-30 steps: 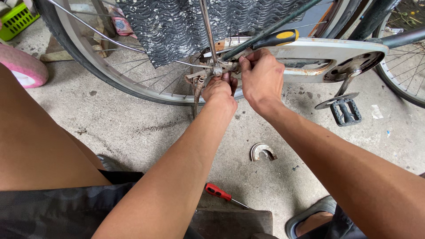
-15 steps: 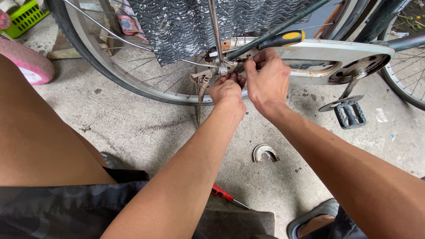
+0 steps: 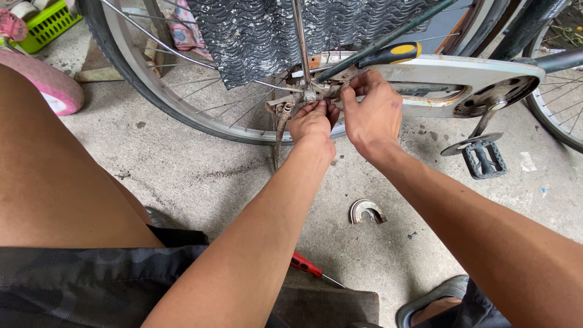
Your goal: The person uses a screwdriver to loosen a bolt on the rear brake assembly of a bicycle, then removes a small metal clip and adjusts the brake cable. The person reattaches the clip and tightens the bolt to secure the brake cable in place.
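Note:
Both my hands work at the rear hub [image 3: 310, 95] of a bicycle wheel [image 3: 182, 109]. My left hand [image 3: 313, 121] is below the axle, fingertips pinched on a small part at the hub beside the kickstand spring [image 3: 282, 120]. My right hand [image 3: 370, 109] grips the frame end just right of the axle, beside the white chain guard [image 3: 461, 76]. A tool with a black and yellow handle [image 3: 388, 53] rests on top of the chain guard. What sits between the fingertips is hidden.
A curved metal bracket [image 3: 365, 211] lies on the concrete floor. A red-handled screwdriver [image 3: 306, 265] lies near my knee. A pedal [image 3: 484, 158] hangs at right. A pink object [image 3: 48, 85] and a green basket [image 3: 45, 24] are at far left. My sandalled foot [image 3: 434, 304] is at bottom right.
The view shifted slightly; the hub now sits lower in the frame. Both hands stay at the axle, with fingers adjusted only a little.

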